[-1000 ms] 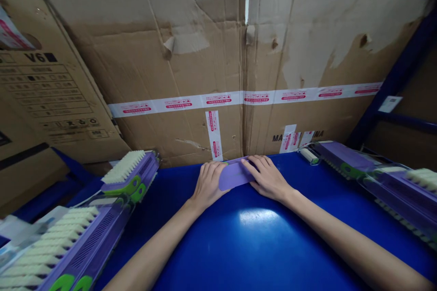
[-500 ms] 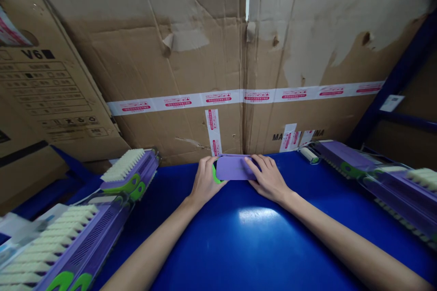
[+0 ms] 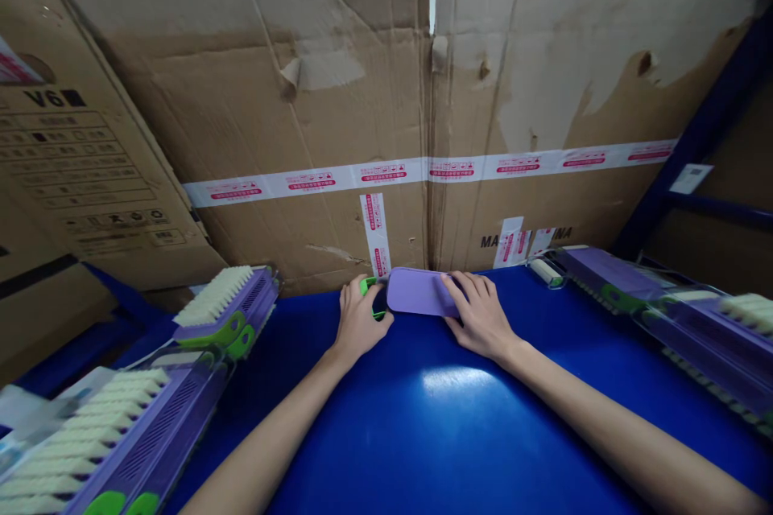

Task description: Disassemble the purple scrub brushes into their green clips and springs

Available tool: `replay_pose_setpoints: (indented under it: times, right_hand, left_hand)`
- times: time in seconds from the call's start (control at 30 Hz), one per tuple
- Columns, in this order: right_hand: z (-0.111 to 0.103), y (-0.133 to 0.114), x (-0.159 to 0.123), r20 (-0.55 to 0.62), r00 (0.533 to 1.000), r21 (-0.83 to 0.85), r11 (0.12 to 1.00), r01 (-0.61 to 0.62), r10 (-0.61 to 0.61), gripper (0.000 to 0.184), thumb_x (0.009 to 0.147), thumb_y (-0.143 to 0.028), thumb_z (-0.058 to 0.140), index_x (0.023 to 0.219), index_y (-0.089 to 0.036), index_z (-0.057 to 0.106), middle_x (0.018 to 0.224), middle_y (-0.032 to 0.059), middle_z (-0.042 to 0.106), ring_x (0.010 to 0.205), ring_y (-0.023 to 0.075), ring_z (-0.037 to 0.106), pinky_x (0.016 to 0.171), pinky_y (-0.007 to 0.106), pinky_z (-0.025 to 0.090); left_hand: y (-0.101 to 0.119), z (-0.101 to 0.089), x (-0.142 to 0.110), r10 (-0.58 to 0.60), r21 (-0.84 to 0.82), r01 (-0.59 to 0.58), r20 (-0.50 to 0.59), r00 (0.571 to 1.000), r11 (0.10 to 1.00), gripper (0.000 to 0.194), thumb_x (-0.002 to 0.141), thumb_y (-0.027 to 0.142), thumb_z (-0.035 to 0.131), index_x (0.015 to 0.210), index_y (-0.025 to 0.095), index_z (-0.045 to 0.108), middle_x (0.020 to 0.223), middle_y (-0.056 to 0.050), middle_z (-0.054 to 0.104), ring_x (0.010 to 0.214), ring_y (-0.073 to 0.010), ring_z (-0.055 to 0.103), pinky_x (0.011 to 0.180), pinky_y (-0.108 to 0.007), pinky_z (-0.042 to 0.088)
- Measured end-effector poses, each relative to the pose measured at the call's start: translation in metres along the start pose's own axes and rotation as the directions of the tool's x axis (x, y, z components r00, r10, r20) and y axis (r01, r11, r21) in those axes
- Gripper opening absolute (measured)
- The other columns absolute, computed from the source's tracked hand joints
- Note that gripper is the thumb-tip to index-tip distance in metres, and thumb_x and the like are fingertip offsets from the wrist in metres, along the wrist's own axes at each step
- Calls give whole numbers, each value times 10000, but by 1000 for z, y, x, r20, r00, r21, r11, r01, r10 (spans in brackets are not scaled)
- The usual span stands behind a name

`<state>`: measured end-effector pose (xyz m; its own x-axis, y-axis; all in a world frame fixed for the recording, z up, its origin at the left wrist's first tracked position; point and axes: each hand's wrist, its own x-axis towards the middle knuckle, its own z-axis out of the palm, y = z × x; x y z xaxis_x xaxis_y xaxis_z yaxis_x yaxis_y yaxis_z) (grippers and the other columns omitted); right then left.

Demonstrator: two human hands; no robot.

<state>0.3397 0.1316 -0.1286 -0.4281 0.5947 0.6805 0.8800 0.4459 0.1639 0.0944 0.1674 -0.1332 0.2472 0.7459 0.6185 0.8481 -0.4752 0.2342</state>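
Near the far edge of the blue table, my right hand [image 3: 480, 314] grips the right end of a flat purple plastic piece [image 3: 416, 291] with rounded corners. My left hand [image 3: 361, 318] is closed around a bright green plastic piece [image 3: 367, 284], which shows as a thin frame between thumb and fingers. A dark gap separates part of the green piece from the purple one; whether they still touch at the back I cannot tell. My fingers hide much of the green piece.
Purple brush heads with cream bristles and green tabs [image 3: 226, 306] lie stacked at the left, some in clear plastic. More purple brushes [image 3: 609, 278] line the right side, near a small cream roll [image 3: 547, 273]. Taped cardboard [image 3: 302, 233] walls the back of the blue table [image 3: 435, 442].
My left hand has shifted slightly left with the green piece, widening the gap to the purple piece. The purple piece has tilted, its left end now higher.
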Motion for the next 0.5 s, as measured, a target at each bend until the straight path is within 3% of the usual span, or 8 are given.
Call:
replay_pose_setpoints:
  times: [0.17, 0.4, 0.5]
  right_hand:
    - [-2, 2, 0, 11, 1000, 144, 989, 20, -22, 817, 838, -381, 527, 1490, -146, 95, 1278, 192, 488, 1131, 319, 451, 908, 473, 348]
    - [-4, 3, -1, -46, 999, 253, 967, 19, -8, 831, 859, -425, 507, 1498, -183, 35, 1295, 173, 512, 1107, 314, 483, 877, 468, 360]
    - [-4, 4, -1, -46, 999, 277, 961, 9, 4, 813, 859, -425, 508, 1497, -198, 57, 1291, 170, 514, 1108, 318, 484, 874, 471, 365]
  left_hand:
    - [0, 3, -2, 10, 63, -14, 52, 999, 998, 365, 720, 232, 588, 1079, 167, 589, 1296, -182, 419, 1235, -351, 408, 1047, -599, 254]
    - [4, -5, -2, 120, -69, -123, -54, 991, 990, 482, 752, 189, 528, 1231, 166, 477, 1245, -149, 474, 1197, -294, 438, 1059, -548, 269]
    - [5, -9, -3, 184, -137, -190, -54, 982, 972, 422, 771, 200, 529, 1192, 194, 519, 1266, -122, 479, 1204, -277, 434, 1067, -527, 264]
